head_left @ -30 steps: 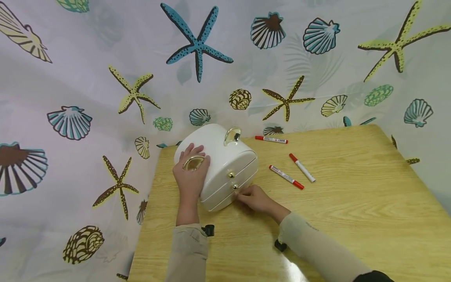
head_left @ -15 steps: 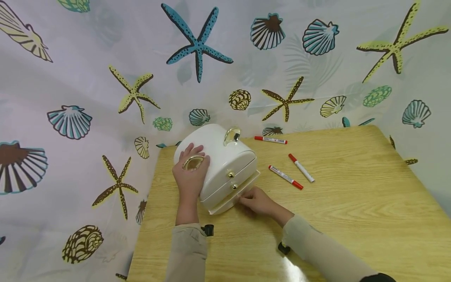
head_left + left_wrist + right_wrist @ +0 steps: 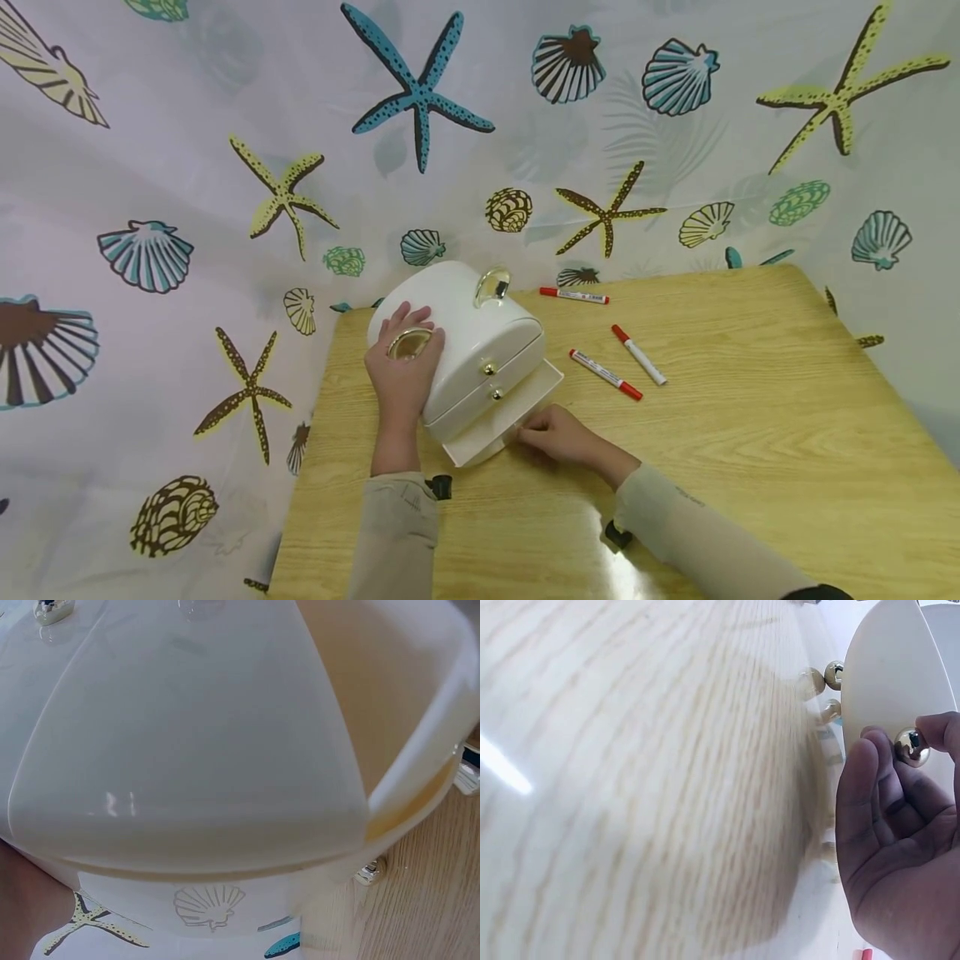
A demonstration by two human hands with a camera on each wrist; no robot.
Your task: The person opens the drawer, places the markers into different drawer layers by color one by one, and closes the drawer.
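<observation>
A white rounded drawer box with gold handles stands at the back left of the table. My left hand rests on its top with fingers spread around one gold handle. The bottom drawer is pulled partway out, and its bare interior shows in the left wrist view. At the drawer's front, my right hand pinches a round gold knob between thumb and fingers. Both drawers above are closed, with their gold knobs in sight.
Three red-and-white markers lie right of the box: one near the back edge, one slanted, and one closer to the box. The wooden table meets a curtain printed with shells and starfish.
The bottom drawer, closed a second ago, has slid out toward the front right as my right hand drew its knob back. My left hand stays on the box.
</observation>
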